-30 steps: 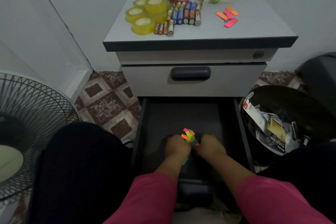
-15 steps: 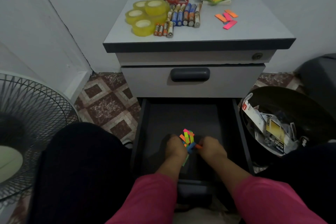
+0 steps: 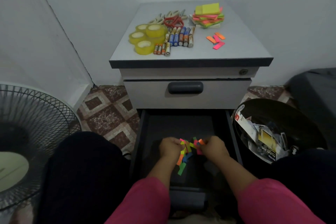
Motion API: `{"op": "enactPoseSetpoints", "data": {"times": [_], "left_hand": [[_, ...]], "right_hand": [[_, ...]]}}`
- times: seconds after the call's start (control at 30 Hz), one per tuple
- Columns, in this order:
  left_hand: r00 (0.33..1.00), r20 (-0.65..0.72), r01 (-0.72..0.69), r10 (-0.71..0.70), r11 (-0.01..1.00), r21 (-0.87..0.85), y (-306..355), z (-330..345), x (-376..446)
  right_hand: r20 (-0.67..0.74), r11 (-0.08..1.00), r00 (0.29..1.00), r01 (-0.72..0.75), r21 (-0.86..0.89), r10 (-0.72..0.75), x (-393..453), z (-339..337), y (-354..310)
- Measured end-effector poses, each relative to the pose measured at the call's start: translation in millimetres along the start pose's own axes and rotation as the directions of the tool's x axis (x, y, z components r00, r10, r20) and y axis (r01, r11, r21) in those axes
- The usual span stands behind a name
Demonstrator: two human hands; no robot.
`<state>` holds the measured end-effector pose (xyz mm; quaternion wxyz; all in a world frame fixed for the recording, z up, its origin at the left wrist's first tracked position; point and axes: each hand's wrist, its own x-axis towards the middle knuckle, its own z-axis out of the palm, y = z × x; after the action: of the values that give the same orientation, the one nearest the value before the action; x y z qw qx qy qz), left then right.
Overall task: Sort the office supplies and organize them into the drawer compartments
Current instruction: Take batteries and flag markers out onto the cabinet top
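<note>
Both hands down in the open bottom drawer (image 3: 143, 132), working a bunch of coloured flags (image 3: 187, 148).

The left hand (image 3: 170, 146) pinches one clump and the right hand (image 3: 211, 146) pinches another, fingers curled round the strips, hands close but apart. Flags fan out between them at every angle; those dangling under the left hand run long axis down toward the drawer front, a green one lowest. Too tangled to count. Up on the cabinet top (image 3: 236, 49): four tape rolls (image 3: 147, 39) at the left, a row of batteries (image 3: 177, 39) lying long axis front to back, about a dozen but hard to count exactly, scissors (image 3: 173, 21) behind them with red handles facing forward, one stack of sticky notes (image 3: 208, 16) at the back right, and about four loose flags (image 3: 216, 40) lying slantwise.
</note>
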<state>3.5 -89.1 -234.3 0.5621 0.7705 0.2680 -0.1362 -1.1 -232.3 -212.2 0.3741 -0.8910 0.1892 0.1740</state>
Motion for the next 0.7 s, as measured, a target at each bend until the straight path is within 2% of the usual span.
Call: {"op": "enactPoseSetpoints", "data": {"times": [0.13,0.27,0.37,0.5,0.6,0.7], "left_hand": [[0.997,0.016,-0.067,0.072,0.976,-0.21,22.4,-11.3,-12.3],[0.978,-0.013,-0.201,0.21,0.912,-0.357,63.6,-21.4,-32.4],[0.932,-0.016,-0.346,0.363,0.871,-0.349,106.2,-29.8,-49.6],[0.837,-0.01,-0.526,0.547,0.798,-0.294,166.7,-40.8,-67.2],[0.758,-0.052,-0.641,0.65,0.728,-0.243,209.6,-41.3,-74.2],[0.693,-0.1,-0.72,0.714,0.678,-0.151,246.7,-32.6,-67.8]], "right_hand": [[-0.02,0.982,0.998,0.057,0.181,-0.054,-9.4,-15.2,-19.5],[-0.167,0.905,0.966,0.245,0.348,-0.197,-30.7,-46.0,-52.9],[-0.311,0.83,0.9,0.412,0.376,-0.306,-51.7,-76.0,-80.2],[-0.509,0.733,0.772,0.587,0.343,-0.381,-67.6,-117.6,-111.3],[-0.626,0.714,0.692,0.636,0.294,-0.359,-62.2,-149.5,-130.4],[-0.667,0.737,0.643,0.645,0.204,-0.377,-42.4,-178.2,-147.2]]}}
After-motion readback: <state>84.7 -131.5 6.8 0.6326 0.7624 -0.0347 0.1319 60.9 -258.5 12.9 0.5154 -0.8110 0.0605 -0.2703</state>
